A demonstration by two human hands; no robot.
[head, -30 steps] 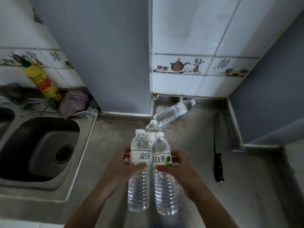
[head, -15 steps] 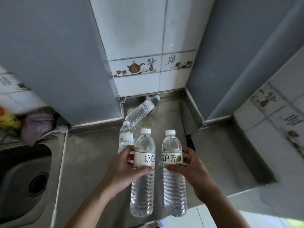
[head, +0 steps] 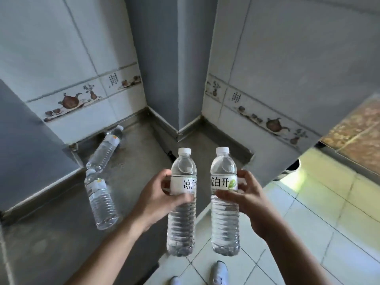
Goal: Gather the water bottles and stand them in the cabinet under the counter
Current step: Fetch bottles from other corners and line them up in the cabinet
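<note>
Upright, two capped bottles of clear water, left bottle (head: 181, 202) in left-hand fingers (head: 164, 194), right bottle (head: 225, 200) in right-hand fingers (head: 244, 179).

My left hand (head: 158, 195) covers left part of label on left bottle (head: 182, 202); my fingers (head: 164, 185) mostly hidden behind it. My right hand (head: 245, 194) hides right edge of right bottle (head: 225, 202) label. My shoes (head: 220, 273) cut off by bottom edge. Small orange mark on standing bench bottle (head: 100, 199) too blurred to read. Black object (head: 170, 154) behind left bottle cap mostly hidden.
</note>
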